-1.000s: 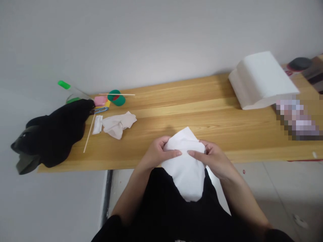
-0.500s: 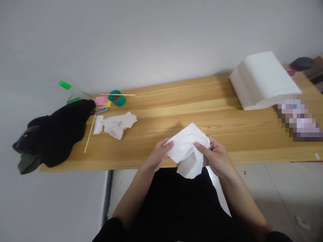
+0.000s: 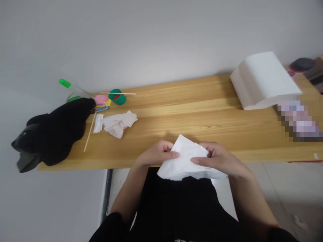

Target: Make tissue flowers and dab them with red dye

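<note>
"White soft paper, one creased sheet (image 3: 185, 159): where is it?"

"Held up at the near edge of the pale wood-grain counter (image 3: 176, 107), its lower part showing against black clothing."

"And the two hands?"

"Both pinch it. The left hand (image 3: 157, 154) has its thumb on the near face, fingers curled behind; the right hand (image 3: 218, 159) grips likewise, thumb nearer the middle. The two thumbs are apart."

"How many other papers?"

"Three that I count: one crumpled off-white tissue (image 3: 119, 123), one small folded white strip (image 3: 98, 123) just beside it, and one big white paper bundle with a curved top (image 3: 267, 79), well off to the right."

"Sticks?"

"Two, thin and pale. One slim stick (image 3: 89, 132) lies left of the folded strip; the other slim stick (image 3: 131, 94) crosses one round green cup (image 3: 122, 99) in view, though I cannot tell whether it touches."

"What else sits at that end?"

"One pink block (image 3: 101, 99), one blue-handled tool (image 3: 102, 109) near it, and one black cloth bundle (image 3: 63, 131) at the far left."

"Beyond the big bundle?"

"One dark-topped container (image 3: 302, 64), partly hidden, and one pixelated item (image 3: 300, 119), too blurred to name."
</note>
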Available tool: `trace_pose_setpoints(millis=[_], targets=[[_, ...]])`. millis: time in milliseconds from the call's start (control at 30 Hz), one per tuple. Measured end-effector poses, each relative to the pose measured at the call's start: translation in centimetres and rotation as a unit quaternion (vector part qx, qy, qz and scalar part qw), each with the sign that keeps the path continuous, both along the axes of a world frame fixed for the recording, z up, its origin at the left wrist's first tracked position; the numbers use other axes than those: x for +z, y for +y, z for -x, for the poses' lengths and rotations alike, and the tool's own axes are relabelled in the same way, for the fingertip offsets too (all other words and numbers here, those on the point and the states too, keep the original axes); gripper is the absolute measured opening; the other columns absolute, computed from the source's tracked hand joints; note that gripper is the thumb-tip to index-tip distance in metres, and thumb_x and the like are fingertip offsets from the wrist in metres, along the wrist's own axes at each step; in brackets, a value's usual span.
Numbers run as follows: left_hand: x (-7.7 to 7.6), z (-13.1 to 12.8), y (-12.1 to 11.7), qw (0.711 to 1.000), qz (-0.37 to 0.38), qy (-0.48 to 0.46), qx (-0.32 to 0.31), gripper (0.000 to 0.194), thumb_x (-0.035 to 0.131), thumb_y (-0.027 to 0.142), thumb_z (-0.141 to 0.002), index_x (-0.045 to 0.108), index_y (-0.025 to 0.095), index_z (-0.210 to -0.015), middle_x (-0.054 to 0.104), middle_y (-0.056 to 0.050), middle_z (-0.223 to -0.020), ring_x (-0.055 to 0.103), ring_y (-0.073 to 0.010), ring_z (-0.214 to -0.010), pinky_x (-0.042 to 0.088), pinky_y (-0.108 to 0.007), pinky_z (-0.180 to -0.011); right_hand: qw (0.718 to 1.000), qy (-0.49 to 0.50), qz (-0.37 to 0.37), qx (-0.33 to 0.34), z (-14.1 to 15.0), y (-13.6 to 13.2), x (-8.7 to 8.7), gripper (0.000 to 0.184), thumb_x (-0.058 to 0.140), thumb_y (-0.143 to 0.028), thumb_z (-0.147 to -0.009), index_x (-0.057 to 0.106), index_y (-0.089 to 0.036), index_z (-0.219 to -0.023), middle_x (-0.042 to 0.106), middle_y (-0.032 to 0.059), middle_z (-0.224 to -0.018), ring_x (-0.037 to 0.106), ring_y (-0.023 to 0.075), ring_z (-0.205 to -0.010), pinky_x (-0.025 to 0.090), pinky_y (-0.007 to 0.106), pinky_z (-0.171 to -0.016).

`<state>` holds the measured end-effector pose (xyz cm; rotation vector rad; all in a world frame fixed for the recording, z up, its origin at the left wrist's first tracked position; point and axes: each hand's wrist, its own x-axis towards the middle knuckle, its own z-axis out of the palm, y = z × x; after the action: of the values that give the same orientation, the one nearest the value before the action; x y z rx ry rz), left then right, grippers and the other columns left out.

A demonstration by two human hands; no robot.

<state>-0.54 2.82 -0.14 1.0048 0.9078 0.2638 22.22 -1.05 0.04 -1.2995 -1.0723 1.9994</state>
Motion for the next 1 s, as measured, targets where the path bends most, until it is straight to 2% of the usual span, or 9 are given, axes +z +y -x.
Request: trace_pose_setpoints(millis=[67,200,300,400,467,667,800,933,1000], targets=[[-0.1,0.0,0.0,1.0,0.001,-0.005,0.03,0.028,0.074,0.04,-0.065,0.069,0.013,-0.07,0.066,-0.002,-0.063,0.054,-0.0092,-0.052,0.037,-0.021,-0.048,1.0,0.021,0.01,0.002,-0.7,0.2,-0.3,0.028,0.077,-0.04,-0.063,0.069,-0.018,-0.078,0.065,0.0002,-0.066,0.055,0.0101,-0.054,0.04,0.021,-0.047],[-1.0,0.1,0.3,0.971,0.004,-0.029,0.236,0.031,0.079,0.039,-0.058,0.07,0.014,-0.073,0.068,-0.003,-0.068,0.057,-0.0106,-0.057,0.043,-0.023,-0.055,0.983,0.11,0.035,-0.144,-1.9,0.3,-1.9,0.059,0.062,-0.076,-0.056,0.071,-0.02,-0.072,0.065,0.0032,-0.06,0.061,0.0183,-0.06,0.045,0.028,-0.05],[-1.9,0.3,0.6,0.95,0.006,-0.014,0.313,0.032,0.081,0.04,-0.056,0.069,0.015,-0.072,0.066,-0.001,-0.064,0.056,-0.0091,-0.056,0.044,-0.022,-0.056,0.97,0.115,0.05,-0.206,-1.7,0.3,-2.8,0.059,0.06,-0.079,-0.055,0.068,-0.022,-0.068,0.066,0.0045,-0.062,0.065,0.0243,-0.074,0.049,0.033,-0.059],[-2.4,0.4,0.8,0.954,-0.014,0.009,0.3,0.033,0.08,0.042,-0.057,0.068,0.014,-0.071,0.065,0.001,-0.062,0.054,-0.0083,-0.055,0.042,-0.021,-0.053,0.974,0.068,0.044,-0.213,-1.0,0.3,-2.9,0.037,0.078,-0.055,-0.056,0.067,-0.021,-0.067,0.067,0.0013,-0.063,0.064,0.0198,-0.069,0.049,0.031,-0.062],[-2.5,0.5,0.8,0.956,-0.035,0.031,0.291,0.035,0.079,0.044,-0.058,0.067,0.014,-0.071,0.065,0.0,-0.063,0.053,-0.0088,-0.055,0.041,-0.021,-0.052,0.98,0.042,0.038,-0.191,-0.7,0.3,-2.6,0.028,0.08,-0.043,-0.061,0.069,-0.02,-0.072,0.068,0.0008,-0.065,0.063,0.0166,-0.066,0.049,0.029,-0.061],[-2.2,1.0,0.6,0.959,-0.05,0.014,0.277,0.033,0.074,0.044,-0.064,0.068,0.014,-0.079,0.066,-0.002,-0.068,0.057,-0.0117,-0.062,0.044,-0.023,-0.058,0.983,-0.001,-0.033,-0.181,-1.0,0.6,-2.1,0.021,0.076,-0.038,-0.067,0.072,-0.02,-0.077,0.071,0.0021,-0.073,0.063,0.0151,-0.067,0.049,0.029,-0.062],[-1.9,1.6,0.4,0.953,-0.035,-0.02,0.3,0.025,0.076,0.034,-0.059,0.069,0.017,-0.076,0.064,0.001,-0.067,0.053,-0.009,-0.057,0.04,-0.02,-0.054,0.972,0.034,-0.027,-0.231,-1.4,0.6,-2.1,0.019,0.081,-0.034,-0.056,0.073,-0.023,-0.07,0.07,0.0012,-0.067,0.062,0.016,-0.062,0.05,0.031,-0.06],[-1.5,2.2,0.2,0.958,-0.048,-0.03,0.282,0.009,0.069,0.027,-0.06,0.066,0.018,-0.059,0.055,0.003,-0.055,0.042,-0.006,-0.046,0.028,-0.02,-0.044,0.973,0.041,-0.014,-0.226,-1.6,0.4,-1.9,0.011,0.077,-0.03,-0.056,0.07,-0.023,-0.056,0.06,-0.0005,-0.051,0.048,0.0099,-0.041,0.033,0.023,-0.037],[-1.2,2.3,0.1,0.96,-0.05,-0.047,0.271,0.009,0.066,0.025,-0.061,0.064,0.018,-0.055,0.053,0.003,-0.052,0.042,-0.0066,-0.045,0.027,-0.02,-0.043,0.975,0.04,-0.017,-0.217,-1.6,0.3,-1.7,0.01,0.074,-0.028,-0.059,0.069,-0.023,-0.053,0.056,-0.0016,-0.046,0.04,0.0073,-0.036,0.024,0.021,-0.034]])
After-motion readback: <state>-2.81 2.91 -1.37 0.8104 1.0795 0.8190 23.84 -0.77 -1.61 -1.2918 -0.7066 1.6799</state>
